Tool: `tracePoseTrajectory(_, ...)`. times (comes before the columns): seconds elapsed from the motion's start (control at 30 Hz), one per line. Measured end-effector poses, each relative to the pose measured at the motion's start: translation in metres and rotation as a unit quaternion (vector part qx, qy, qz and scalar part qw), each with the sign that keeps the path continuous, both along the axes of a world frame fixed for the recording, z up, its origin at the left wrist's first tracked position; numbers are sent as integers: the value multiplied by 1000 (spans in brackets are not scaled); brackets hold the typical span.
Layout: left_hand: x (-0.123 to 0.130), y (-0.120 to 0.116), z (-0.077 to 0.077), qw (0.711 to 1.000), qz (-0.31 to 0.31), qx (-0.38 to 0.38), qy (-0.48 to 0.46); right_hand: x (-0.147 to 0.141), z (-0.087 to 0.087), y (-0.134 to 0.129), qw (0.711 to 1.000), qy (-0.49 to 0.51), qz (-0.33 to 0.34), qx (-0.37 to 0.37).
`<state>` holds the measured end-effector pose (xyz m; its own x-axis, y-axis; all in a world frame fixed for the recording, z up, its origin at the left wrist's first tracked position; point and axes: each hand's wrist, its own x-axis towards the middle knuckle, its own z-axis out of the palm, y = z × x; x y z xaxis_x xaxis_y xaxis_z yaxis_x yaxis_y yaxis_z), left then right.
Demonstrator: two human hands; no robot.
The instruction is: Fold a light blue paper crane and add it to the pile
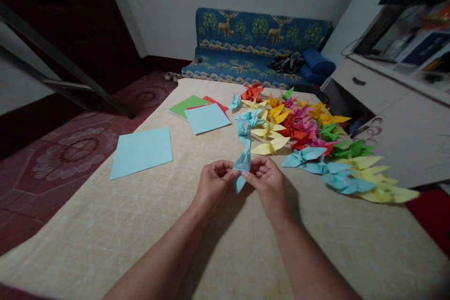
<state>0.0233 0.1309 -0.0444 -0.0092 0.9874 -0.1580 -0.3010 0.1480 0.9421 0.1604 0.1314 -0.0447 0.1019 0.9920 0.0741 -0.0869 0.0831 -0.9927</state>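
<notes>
Between both hands, just above the table, is a light blue paper crane (242, 161) with one tip pointing toward me. My left hand (215, 180) pinches its left side, thumb and fingers closed. My right hand (267, 180) pinches the right side, its thumb close to the left one. Behind it stand more light blue cranes (246, 124), and the far end of the held one overlaps them in view. Yellow cranes (270, 145) lie just beyond my right hand. Another group of light blue cranes (323, 166) rests to its right.
A stack of light blue paper (144, 152) lies left on the patterned tablecloth (116, 225). Further back are light blue (208, 118), green (190, 104) and red sheets (218, 102). Many-coloured cranes (302, 122) cover the back right. A blue sofa (253, 51) and a white cabinet (397, 136) stand beyond.
</notes>
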Motion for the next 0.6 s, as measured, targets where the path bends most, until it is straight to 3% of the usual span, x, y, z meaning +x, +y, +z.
tracePoseTrajectory(0.13,0,-3,6,1000,6,-19,-16,3,0,1,997,57,28,-48)
tracePoseTrajectory(0.3,0,-2,6,1000,-3,-15,16,4,-2,2,996,53,34,-55)
tracePoseTrajectory(0.4,0,-2,5,996,27,37,83,2,-2,1,1000,14,4,-26)
tracePoseTrajectory(0.5,-1,-4,7,967,79,132,203,0,-3,0,999,-30,-40,7)
tracePoseTrajectory(0.6,0,-7,10,937,57,210,275,-1,-3,0,997,-47,-63,24)
